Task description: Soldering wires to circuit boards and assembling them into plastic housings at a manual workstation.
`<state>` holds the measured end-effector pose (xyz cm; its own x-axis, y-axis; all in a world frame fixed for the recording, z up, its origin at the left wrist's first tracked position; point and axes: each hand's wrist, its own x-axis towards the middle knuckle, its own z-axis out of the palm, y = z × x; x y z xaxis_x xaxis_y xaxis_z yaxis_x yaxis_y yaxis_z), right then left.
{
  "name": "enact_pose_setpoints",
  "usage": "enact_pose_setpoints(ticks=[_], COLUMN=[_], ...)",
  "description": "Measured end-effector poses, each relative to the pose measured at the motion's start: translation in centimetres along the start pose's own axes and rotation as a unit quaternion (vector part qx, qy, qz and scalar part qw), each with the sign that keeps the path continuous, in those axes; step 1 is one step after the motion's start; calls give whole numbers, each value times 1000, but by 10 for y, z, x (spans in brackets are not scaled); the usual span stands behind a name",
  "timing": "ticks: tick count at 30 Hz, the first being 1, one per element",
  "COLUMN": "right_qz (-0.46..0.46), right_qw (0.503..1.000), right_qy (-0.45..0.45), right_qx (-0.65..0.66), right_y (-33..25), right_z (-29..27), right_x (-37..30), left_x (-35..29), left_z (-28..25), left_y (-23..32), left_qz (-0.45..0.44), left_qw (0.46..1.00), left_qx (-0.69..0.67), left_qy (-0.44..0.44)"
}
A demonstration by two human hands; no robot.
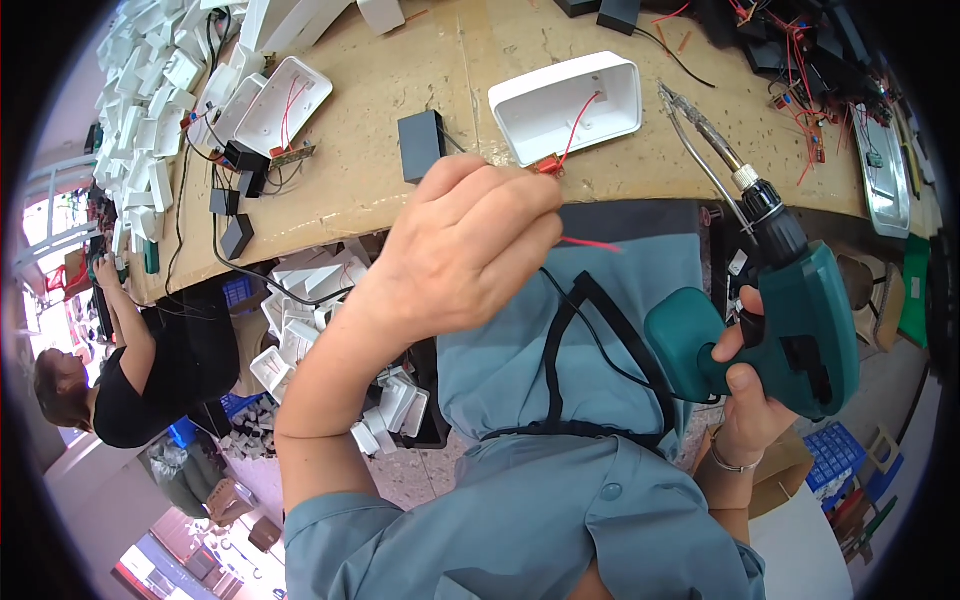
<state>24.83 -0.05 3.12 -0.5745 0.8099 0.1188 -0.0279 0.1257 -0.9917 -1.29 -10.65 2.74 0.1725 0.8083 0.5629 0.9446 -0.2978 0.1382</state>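
My left hand (470,240) is closed in a pinch at the table's near edge. Its fingertips hold a small red wired component (548,165); a red wire runs from there into a white plastic housing (510,110) lying open side up just beyond. Another loose red wire (592,243) sticks out below the fingers. In my right hand (745,370) is a green soldering gun (815,325), wrapped by the fingers round its handle. The gun's metal tip (680,100) points up toward the table, right of the housing. A black box (423,146) lies behind the left hand.
White housings (150,110) are heaped at the left, with more in a container below the table. A second wired housing (285,105) lies nearby. Black boxes and red wires (795,60) crowd the far right beside a metal tray (885,175). Another person (150,360) works at left.
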Motion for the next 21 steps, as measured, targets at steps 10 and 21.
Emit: enact_pose_setpoints(ticks=[10,21], right_qz=[-14,-8], right_qw=[999,1000], right_qy=[10,17], right_qx=[30,23], right_y=[2,3], right_z=[3,1], right_x=[10,12], left_x=[30,40], left_z=[28,38], left_y=[16,10], left_qz=[-160,-218], left_qw=[980,962], left_qx=[23,100], left_qy=[120,134])
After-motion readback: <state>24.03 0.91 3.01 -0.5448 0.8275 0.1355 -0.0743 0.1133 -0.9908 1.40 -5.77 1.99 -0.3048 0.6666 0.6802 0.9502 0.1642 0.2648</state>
